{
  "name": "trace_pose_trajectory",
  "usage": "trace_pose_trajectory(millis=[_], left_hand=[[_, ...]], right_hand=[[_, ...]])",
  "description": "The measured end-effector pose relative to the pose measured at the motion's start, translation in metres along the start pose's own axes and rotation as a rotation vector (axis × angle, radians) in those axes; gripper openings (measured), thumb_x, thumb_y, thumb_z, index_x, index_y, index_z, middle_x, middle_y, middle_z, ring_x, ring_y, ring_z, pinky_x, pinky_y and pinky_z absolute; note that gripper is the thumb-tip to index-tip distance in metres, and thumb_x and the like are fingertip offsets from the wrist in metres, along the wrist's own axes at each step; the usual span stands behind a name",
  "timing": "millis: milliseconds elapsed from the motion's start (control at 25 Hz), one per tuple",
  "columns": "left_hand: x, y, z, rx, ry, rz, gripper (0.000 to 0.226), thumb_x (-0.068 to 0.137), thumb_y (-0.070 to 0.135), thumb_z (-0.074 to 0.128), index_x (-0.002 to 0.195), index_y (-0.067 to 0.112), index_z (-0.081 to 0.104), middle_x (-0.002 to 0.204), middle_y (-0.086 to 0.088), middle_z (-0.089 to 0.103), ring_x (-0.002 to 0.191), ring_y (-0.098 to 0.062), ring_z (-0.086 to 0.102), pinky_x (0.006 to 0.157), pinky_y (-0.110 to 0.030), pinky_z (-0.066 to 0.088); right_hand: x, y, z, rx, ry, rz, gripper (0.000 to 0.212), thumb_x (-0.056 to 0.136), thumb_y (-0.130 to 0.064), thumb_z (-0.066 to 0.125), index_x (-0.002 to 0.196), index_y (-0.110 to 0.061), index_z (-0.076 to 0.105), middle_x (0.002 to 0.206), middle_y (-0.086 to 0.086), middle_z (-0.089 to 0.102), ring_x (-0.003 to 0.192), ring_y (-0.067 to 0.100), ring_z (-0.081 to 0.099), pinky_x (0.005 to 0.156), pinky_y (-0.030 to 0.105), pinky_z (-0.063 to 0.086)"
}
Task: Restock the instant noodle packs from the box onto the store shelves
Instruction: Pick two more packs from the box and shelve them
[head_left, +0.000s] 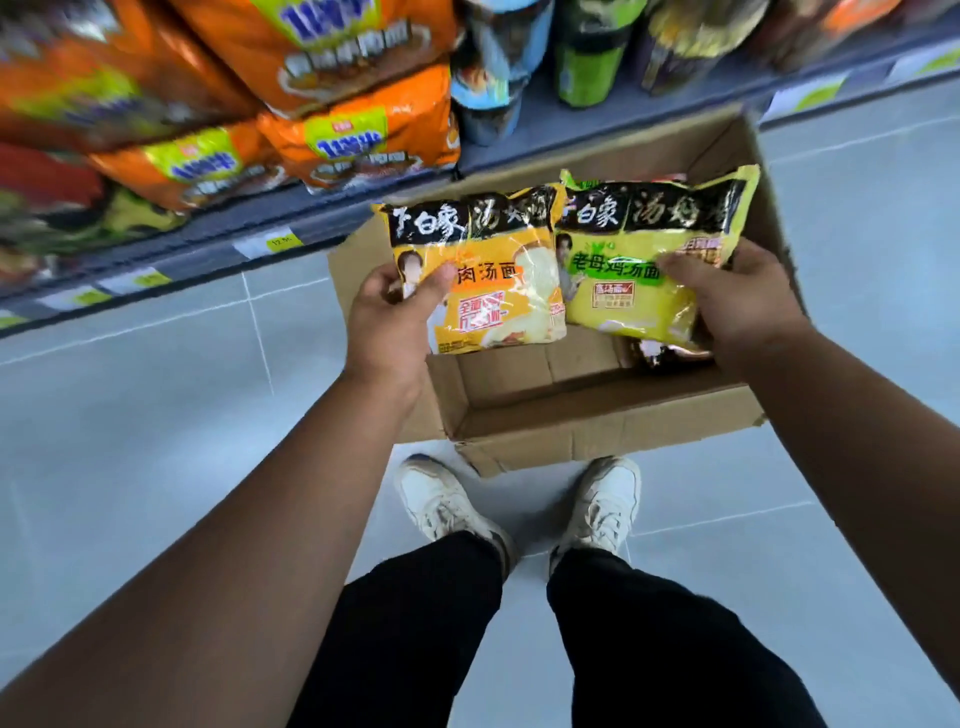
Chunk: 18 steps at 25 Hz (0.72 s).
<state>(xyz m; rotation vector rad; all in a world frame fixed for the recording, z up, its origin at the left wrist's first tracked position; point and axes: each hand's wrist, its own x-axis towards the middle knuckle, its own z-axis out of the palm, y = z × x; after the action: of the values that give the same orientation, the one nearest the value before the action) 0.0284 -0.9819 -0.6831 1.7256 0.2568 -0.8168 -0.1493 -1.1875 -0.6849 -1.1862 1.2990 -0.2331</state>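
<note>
1. Left hand (395, 317): grasps the orange noodle pack (498, 280) at its left edge, with the thumb across the front and the fingers curled behind. The pack is held above the box's left side, face up and clear of the box floor.
2. Right hand (737, 296): grasps the green noodle pack (639, 249) at its right edge, with the thumb on the front. The pack is held above the box's right side, and its left edge touches or slightly overlaps the orange pack's right edge.
3. Cardboard box (597, 415): open, standing on the floor (156, 395) with its far side close to the bottom shelf's front edge. Bare cardboard shows along its near wall.
4. Dark wrapper (670, 353): seen at the box's near right corner, below the green pack. I cannot tell whether it lies in the box or is held.
5. Shelf (218, 228): its front edge carries price tags (280, 241).
6. Orange bags (363, 135): stacked on the left part of the shelf, reaching its front edge.
7. Noodle cups (493, 78): upright, just right of the orange bags; blurred.
8. White shoes (441, 499): on the floor at the box's near edge, one either side of its near corner, with black trousers (415, 623) above them.
</note>
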Motion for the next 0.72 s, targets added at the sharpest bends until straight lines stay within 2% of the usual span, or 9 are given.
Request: trace_pose_trajectory(millis=[80, 200, 280, 360, 400, 520, 640, 720], left_hand=[[-0.032, 0.050, -0.015, -0.075, -0.057, 0.028, 0.041, 0.081, 0.016, 0.075, 0.117, 0.003, 0.062, 0.116, -0.018, 0.069, 0.105, -0.037, 0.067, 0.089, -0.057, 0.053], [-0.089, 0.128, -0.046, -0.104, -0.121, 0.066, 0.036, 0.086, 0.012, 0.068, 0.120, 0.005, 0.060, 0.116, -0.017, 0.069, 0.099, -0.035, 0.069, 0.078, -0.046, 0.058], [-0.129, 0.177, -0.067, -0.142, -0.149, 0.102, 0.035, 0.082, 0.014, 0.068, 0.116, 0.011, 0.062, 0.112, -0.013, 0.071, 0.093, -0.031, 0.070, 0.075, -0.043, 0.059], [-0.164, 0.224, -0.087, -0.180, -0.163, 0.145, 0.032, 0.078, 0.015, 0.068, 0.110, 0.016, 0.064, 0.105, -0.007, 0.073, 0.088, -0.026, 0.071, 0.075, -0.041, 0.059], [-0.182, 0.249, -0.100, -0.199, -0.163, 0.169, 0.031, 0.077, 0.015, 0.067, 0.108, 0.016, 0.065, 0.100, -0.005, 0.074, 0.085, -0.023, 0.072, 0.072, -0.038, 0.060], [-0.235, 0.319, -0.129, -0.263, -0.146, 0.255, 0.032, 0.074, 0.013, 0.067, 0.106, 0.015, 0.065, 0.092, -0.001, 0.076, 0.079, -0.019, 0.073, 0.064, -0.032, 0.059], [-0.276, 0.374, -0.149, -0.309, -0.116, 0.327, 0.030, 0.071, 0.015, 0.067, 0.101, 0.014, 0.064, 0.085, -0.001, 0.076, 0.074, -0.017, 0.072, 0.060, -0.030, 0.058], [-0.304, 0.404, -0.162, -0.330, -0.086, 0.367, 0.027, 0.071, 0.017, 0.067, 0.098, 0.014, 0.064, 0.083, -0.001, 0.075, 0.072, -0.017, 0.072, 0.059, -0.031, 0.058]], right_hand=[[-0.031, -0.047, -0.005, 0.056, -0.057, -0.013, 0.008, 0.083, -0.012, 0.072, 0.089, -0.015, 0.071, 0.096, 0.010, 0.074, 0.091, 0.029, 0.072, 0.081, 0.050, 0.058], [-0.086, -0.124, -0.013, 0.112, -0.122, -0.045, 0.010, 0.084, -0.010, 0.070, 0.094, -0.014, 0.071, 0.098, 0.012, 0.074, 0.093, 0.033, 0.071, 0.083, 0.053, 0.056], [-0.123, -0.171, -0.015, 0.150, -0.190, -0.069, 0.023, 0.080, -0.012, 0.073, 0.103, -0.010, 0.069, 0.101, 0.014, 0.074, 0.095, 0.034, 0.071, 0.083, 0.051, 0.056], [-0.157, -0.220, -0.018, 0.179, -0.260, -0.092, 0.045, 0.069, -0.020, 0.078, 0.109, -0.006, 0.066, 0.102, 0.013, 0.074, 0.094, 0.033, 0.071, 0.080, 0.048, 0.057], [-0.175, -0.245, -0.017, 0.196, -0.299, -0.106, 0.044, 0.068, -0.019, 0.077, 0.109, -0.005, 0.066, 0.099, 0.011, 0.075, 0.091, 0.030, 0.072, 0.076, 0.044, 0.059], [-0.226, -0.314, -0.018, 0.219, -0.356, -0.168, 0.018, 0.086, -0.003, 0.061, 0.101, -0.011, 0.066, 0.089, 0.003, 0.076, 0.079, 0.020, 0.073, 0.066, 0.035, 0.060], [-0.267, -0.370, -0.013, 0.194, -0.392, -0.228, 0.016, 0.087, -0.002, 0.060, 0.098, -0.013, 0.066, 0.090, 0.004, 0.077, 0.081, 0.020, 0.073, 0.070, 0.036, 0.061], [-0.291, -0.405, -0.009, 0.185, -0.424, -0.264, 0.014, 0.088, -0.003, 0.060, 0.095, -0.013, 0.065, 0.086, 0.002, 0.077, 0.077, 0.019, 0.073, 0.067, 0.035, 0.061]])
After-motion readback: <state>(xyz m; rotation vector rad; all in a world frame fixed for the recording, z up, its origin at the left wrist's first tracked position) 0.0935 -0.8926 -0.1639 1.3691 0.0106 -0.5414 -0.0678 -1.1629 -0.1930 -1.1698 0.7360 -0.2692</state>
